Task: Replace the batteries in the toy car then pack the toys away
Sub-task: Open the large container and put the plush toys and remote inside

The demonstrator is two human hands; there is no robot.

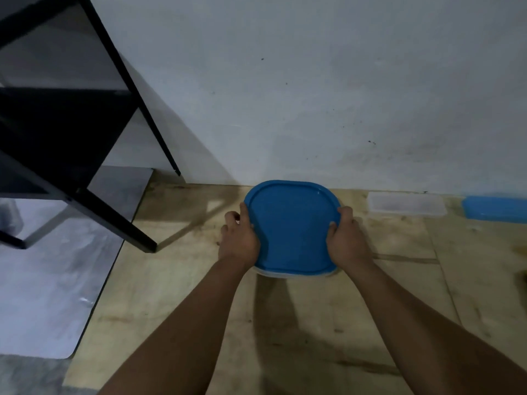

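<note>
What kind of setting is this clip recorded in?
Probably a room in a home, worked at floor level: a wooden board lies on the floor against a scuffed white wall, beside a black metal-framed table. Both hands grip a blue-lidded container; more plastic tubs sit along the wall.

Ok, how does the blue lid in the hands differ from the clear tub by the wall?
The blue lid is opaque, rounded and gripped at both sides by the left hand and right hand; the clear tub is translucent, rectangular and untouched. Both sit low on the wooden floor near the wall.
</note>
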